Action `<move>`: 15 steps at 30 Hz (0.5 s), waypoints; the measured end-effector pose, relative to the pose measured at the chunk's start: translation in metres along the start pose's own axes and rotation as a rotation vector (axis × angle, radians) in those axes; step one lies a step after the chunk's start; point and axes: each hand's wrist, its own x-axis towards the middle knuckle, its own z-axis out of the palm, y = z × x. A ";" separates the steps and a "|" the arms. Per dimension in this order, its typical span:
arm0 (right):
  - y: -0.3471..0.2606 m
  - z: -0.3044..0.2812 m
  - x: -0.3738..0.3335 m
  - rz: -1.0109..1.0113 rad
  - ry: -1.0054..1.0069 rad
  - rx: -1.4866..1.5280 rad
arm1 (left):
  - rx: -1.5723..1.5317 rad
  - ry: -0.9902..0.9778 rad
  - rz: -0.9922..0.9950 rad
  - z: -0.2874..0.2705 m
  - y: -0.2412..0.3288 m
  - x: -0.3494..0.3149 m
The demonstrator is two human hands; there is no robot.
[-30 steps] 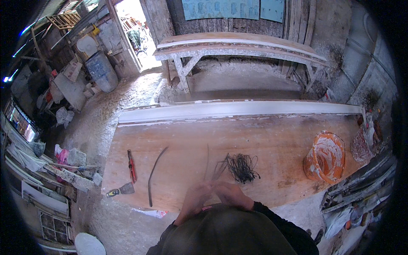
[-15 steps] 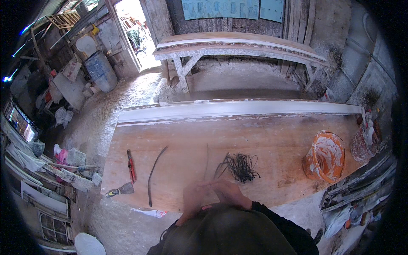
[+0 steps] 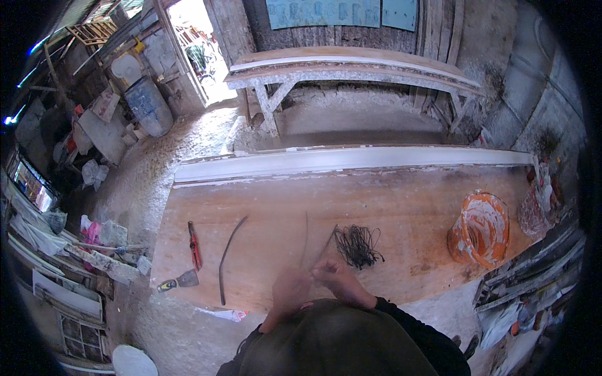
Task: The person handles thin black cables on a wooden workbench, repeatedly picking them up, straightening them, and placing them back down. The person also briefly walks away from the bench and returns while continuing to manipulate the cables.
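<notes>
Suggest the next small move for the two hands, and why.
Perhaps ease the right hand slightly toward the black wire bundle for slack: a thin strand seems to run from the bundle to that hand, with the left hand, blurred, close beside it.

Dark strands (image 3: 357,247) matt, tabletop (image 3: 407,213) smooth wood, bucket (image 3: 463,240) plastic w/ rough coat.

From afar I count one wire bundle (image 3: 359,247). Left of it, one scraper (image 3: 185,278), one red tool (image 3: 195,248); right, one orange bucket (image 3: 460,243).
</notes>
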 end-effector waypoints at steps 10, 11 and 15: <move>-0.011 0.011 -0.008 -0.331 0.143 -0.661 | -0.583 0.197 -0.489 0.013 -0.012 -0.010; -0.015 0.013 -0.010 -0.343 0.126 -0.682 | -0.588 0.192 -0.486 0.013 -0.012 -0.010; -0.022 0.009 -0.008 -0.435 0.041 -0.875 | -0.578 0.212 -0.505 0.017 -0.020 -0.018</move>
